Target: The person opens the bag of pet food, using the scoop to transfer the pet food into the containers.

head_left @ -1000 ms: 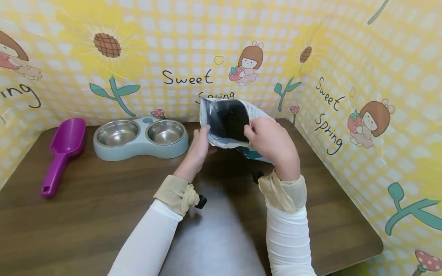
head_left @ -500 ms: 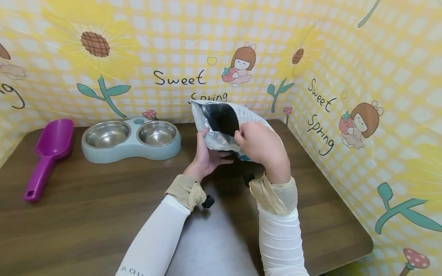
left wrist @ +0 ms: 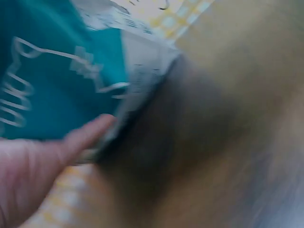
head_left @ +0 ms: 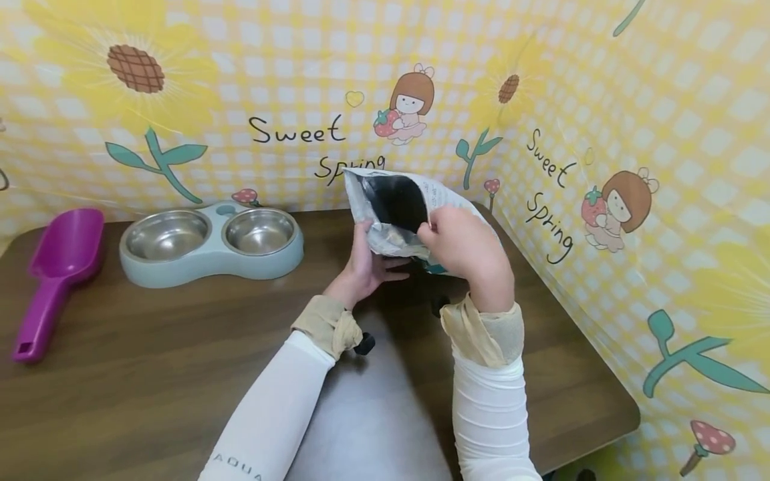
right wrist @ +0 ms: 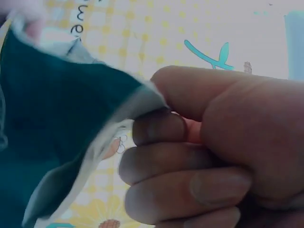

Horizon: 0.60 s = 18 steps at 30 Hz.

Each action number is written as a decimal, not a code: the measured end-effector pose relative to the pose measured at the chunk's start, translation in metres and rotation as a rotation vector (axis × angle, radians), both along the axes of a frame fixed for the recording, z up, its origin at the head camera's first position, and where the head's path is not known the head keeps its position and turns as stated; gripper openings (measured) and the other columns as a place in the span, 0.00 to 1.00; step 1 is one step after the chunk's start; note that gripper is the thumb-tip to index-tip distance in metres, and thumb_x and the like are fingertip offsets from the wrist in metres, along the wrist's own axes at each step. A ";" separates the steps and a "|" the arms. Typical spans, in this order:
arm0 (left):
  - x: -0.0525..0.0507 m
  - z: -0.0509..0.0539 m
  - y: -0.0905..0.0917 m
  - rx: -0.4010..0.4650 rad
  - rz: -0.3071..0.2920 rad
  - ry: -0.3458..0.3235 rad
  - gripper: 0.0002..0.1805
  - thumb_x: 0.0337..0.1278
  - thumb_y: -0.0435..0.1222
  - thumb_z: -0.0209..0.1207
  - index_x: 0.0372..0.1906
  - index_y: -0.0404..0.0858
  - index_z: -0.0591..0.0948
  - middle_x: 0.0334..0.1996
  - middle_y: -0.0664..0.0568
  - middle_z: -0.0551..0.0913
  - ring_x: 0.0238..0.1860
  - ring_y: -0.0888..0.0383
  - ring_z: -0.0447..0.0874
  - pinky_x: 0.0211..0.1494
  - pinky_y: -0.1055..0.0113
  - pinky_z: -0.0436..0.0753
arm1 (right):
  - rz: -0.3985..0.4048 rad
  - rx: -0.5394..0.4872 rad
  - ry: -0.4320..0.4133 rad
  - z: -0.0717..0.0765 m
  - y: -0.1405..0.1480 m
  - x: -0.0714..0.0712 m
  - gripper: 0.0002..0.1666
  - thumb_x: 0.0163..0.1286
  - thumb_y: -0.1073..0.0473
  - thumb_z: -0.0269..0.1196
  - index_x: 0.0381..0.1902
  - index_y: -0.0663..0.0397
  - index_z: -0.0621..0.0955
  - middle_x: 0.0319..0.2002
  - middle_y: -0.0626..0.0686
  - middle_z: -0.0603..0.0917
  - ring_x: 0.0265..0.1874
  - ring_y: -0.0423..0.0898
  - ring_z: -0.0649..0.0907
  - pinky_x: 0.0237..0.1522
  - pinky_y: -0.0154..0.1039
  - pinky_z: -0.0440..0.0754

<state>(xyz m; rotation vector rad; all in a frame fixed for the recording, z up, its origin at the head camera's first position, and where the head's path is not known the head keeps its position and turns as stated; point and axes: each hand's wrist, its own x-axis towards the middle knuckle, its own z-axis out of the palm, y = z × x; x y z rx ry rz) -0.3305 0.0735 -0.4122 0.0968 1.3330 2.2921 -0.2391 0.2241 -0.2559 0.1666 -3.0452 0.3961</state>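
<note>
A teal and white bag [head_left: 390,242] is held above the table, its mouth gaping and dark inside. My right hand [head_left: 472,250] pinches the right edge of the mouth; in the right wrist view the thumb and index finger of that hand [right wrist: 223,128] grip a corner, other fingers curled below. At the bag's lower left, my left hand [head_left: 361,270] has its thumb up against the side and its fingers spread beneath. The left wrist view shows a straight digit of this hand [left wrist: 28,171] against the teal front of the bag [left wrist: 57,90]. What lies inside is too dark to tell.
A light blue double feeder [head_left: 213,257] with two steel bowls stands at the back left of the brown table [head_left: 150,387]. Left of it lies a purple scoop [head_left: 63,260]. A patterned yellow backdrop [head_left: 301,60] rises behind and on the right.
My left hand has turned, its fingers now spread out under the bag. The bag's mouth looks narrower and its left side is folded inward. The head view has shifted to the right.
</note>
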 end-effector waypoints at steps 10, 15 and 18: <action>0.029 0.038 -0.058 -0.713 0.167 0.333 0.14 0.73 0.42 0.55 0.31 0.38 0.77 0.16 0.56 0.75 0.19 0.61 0.72 0.25 0.68 0.74 | -0.030 0.028 0.034 0.007 -0.003 0.006 0.26 0.75 0.51 0.54 0.14 0.47 0.65 0.15 0.44 0.59 0.22 0.48 0.68 0.26 0.43 0.64; -0.005 -0.005 -0.074 -1.123 0.202 0.484 0.21 0.71 0.50 0.56 0.23 0.45 0.76 0.18 0.55 0.75 0.22 0.54 0.75 0.30 0.56 0.76 | 0.000 0.033 0.065 0.001 -0.017 0.009 0.25 0.70 0.58 0.55 0.13 0.46 0.62 0.17 0.43 0.54 0.23 0.46 0.60 0.25 0.42 0.57; -0.017 -0.021 -0.069 -1.328 0.196 0.604 0.21 0.71 0.50 0.56 0.21 0.46 0.76 0.20 0.54 0.78 0.24 0.52 0.78 0.32 0.48 0.80 | -0.021 0.032 0.055 0.002 -0.014 0.011 0.26 0.72 0.58 0.56 0.13 0.46 0.62 0.17 0.43 0.55 0.22 0.45 0.61 0.25 0.41 0.58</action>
